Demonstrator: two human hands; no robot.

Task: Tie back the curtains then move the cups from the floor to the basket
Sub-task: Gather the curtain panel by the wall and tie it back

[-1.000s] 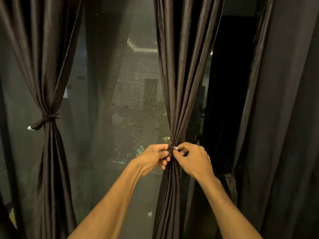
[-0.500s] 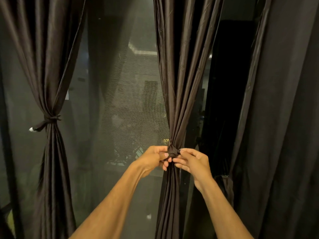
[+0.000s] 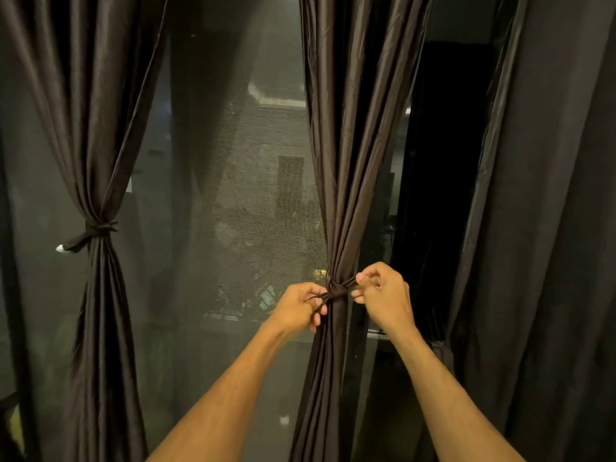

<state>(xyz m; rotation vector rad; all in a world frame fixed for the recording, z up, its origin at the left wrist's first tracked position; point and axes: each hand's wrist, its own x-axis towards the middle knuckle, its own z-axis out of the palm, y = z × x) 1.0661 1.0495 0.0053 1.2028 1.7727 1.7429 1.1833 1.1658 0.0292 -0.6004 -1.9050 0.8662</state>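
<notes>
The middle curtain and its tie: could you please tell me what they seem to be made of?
The middle curtain looks like thin woven fabric, dark brown with a satin-like sheen: light streaks run along its soft folds. The tie appears to be a narrow strip of similar dark cloth, knotted.
</notes>
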